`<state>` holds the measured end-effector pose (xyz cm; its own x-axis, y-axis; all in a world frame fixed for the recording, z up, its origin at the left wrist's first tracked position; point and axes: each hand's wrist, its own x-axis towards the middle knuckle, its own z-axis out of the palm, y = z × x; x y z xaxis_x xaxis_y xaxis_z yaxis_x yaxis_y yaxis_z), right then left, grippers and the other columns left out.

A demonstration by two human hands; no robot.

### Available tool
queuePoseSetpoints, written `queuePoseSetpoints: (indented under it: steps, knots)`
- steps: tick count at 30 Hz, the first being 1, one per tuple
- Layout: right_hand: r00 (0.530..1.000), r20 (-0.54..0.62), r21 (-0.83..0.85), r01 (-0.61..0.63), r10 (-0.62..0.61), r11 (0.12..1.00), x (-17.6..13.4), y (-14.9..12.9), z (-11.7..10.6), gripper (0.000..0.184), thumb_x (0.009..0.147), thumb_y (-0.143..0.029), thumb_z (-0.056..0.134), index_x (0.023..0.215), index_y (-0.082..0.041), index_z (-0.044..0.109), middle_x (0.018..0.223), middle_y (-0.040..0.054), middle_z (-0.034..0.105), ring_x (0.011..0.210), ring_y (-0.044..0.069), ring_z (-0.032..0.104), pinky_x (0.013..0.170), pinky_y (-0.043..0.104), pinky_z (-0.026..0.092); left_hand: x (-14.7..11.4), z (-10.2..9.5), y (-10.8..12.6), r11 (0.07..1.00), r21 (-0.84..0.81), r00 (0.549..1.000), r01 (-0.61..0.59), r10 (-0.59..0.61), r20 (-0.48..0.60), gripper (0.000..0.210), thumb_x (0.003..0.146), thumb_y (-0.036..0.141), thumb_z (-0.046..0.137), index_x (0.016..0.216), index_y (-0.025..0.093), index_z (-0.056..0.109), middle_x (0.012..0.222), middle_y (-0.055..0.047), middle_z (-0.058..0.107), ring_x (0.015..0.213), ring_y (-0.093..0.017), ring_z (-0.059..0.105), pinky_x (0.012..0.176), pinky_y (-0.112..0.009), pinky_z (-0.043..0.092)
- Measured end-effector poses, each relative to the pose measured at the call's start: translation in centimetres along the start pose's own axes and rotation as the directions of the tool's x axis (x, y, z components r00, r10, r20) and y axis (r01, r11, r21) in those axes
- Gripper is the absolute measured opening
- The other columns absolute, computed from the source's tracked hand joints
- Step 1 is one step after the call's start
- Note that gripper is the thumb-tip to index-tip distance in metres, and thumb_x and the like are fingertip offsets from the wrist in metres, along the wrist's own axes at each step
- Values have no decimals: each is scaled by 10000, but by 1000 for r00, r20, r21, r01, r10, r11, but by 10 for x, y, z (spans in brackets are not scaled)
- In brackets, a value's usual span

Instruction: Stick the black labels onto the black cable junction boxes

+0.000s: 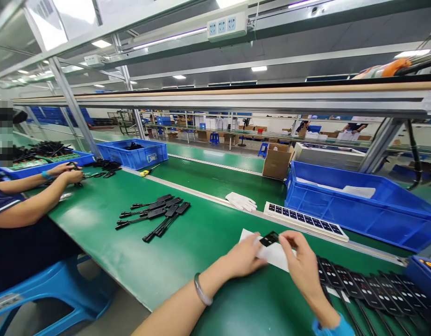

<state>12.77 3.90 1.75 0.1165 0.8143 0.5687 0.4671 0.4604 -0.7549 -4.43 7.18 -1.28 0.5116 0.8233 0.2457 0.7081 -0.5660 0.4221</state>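
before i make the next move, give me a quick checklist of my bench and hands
1. Small black piece within reach of both hands: ok, between the left hand and right hand.
2. White sheet beneath it: ok.
3. White glove away from both hands: ok, beyond the sheet.
4. Right arm off the row of black devices: cannot tell, they overlap in view.
5. Co-worker's hands apart from yours: ok, far left.
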Motion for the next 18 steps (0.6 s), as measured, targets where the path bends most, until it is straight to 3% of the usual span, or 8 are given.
queuePoseSetpoints:
  steps: [2, 3, 5, 7, 9, 11, 13, 18]
  knots:
    - [998, -51, -47, -25, 23, 999, -13, 9, -17, 209, 863, -423, 512, 841, -223, 568, 864, 30, 566, 805, 192, 529, 747, 334, 417, 4, -28, -28, 958, 124, 957, 257, -235, -169, 492, 824, 235, 598, 1300, 241, 475, 1390, -121, 447, 1267, -305, 422, 1072, -431, 316]
    - [997, -69, -77, -34, 29, 996, -19, 15, -24, 219, 859, -434, 510, 831, -224, 566, 864, 31, 563, 805, 196, 527, 742, 338, 412, 4, -42, -44, 906, 147, 898, 396, -350, -265, 499, 858, 183, 521, 1346, 181, 415, 1423, -180, 385, 1311, -348, 350, 1091, -517, 241]
    - [995, -84, -113, -59, 49, 992, -31, 27, -33, 240, 850, -456, 509, 818, -225, 566, 866, 35, 563, 807, 205, 530, 736, 348, 410, -3, -65, -76, 752, 143, 727, 643, -540, -425, 559, 868, 130, 450, 1397, 49, 290, 1469, -287, 227, 1375, -438, 136, 1066, -657, 86]
    - [993, -80, -107, -94, 85, 990, -39, 37, -36, 257, 841, -475, 511, 823, -225, 566, 870, 40, 567, 813, 213, 536, 731, 353, 414, -14, -81, -103, 618, 121, 587, 777, -641, -496, 579, 888, 151, 411, 1399, -43, 221, 1477, -336, 128, 1378, -462, 56, 1058, -660, 79]
    - [991, -62, -78, -123, 118, 989, -42, 42, -36, 267, 841, -484, 508, 837, -224, 566, 878, 44, 569, 827, 217, 538, 737, 355, 420, -25, -87, -118, 549, 121, 530, 827, -689, -494, 542, 895, 166, 400, 1367, -70, 275, 1449, -349, 198, 1367, -450, 137, 1067, -616, 140]
    - [991, -48, -56, -130, 127, 990, -42, 44, -35, 269, 846, -485, 504, 846, -223, 565, 884, 45, 566, 831, 214, 533, 747, 355, 421, -29, -87, -121, 533, 139, 530, 835, -709, -465, 456, 899, 171, 383, 1286, -70, 399, 1362, -356, 341, 1308, -443, 283, 1038, -586, 231]
    - [990, -40, -39, -135, 133, 990, -41, 43, -34, 267, 851, -481, 500, 849, -221, 562, 884, 42, 562, 830, 208, 528, 757, 353, 418, -26, -83, -114, 555, 164, 567, 815, -709, -418, 369, 890, 134, 355, 1178, -43, 503, 1246, -339, 453, 1207, -428, 412, 960, -554, 336]
    - [976, -27, 70, -215, 217, 974, -43, 37, -35, 269, 851, -487, 513, 861, -219, 537, 842, 25, 554, 811, 191, 523, 742, 331, 422, -7, -69, -71, 738, 165, 753, 654, -614, -237, 279, 814, 93, 477, 1068, 19, 565, 1042, -262, 567, 1022, -359, 548, 854, -445, 423]
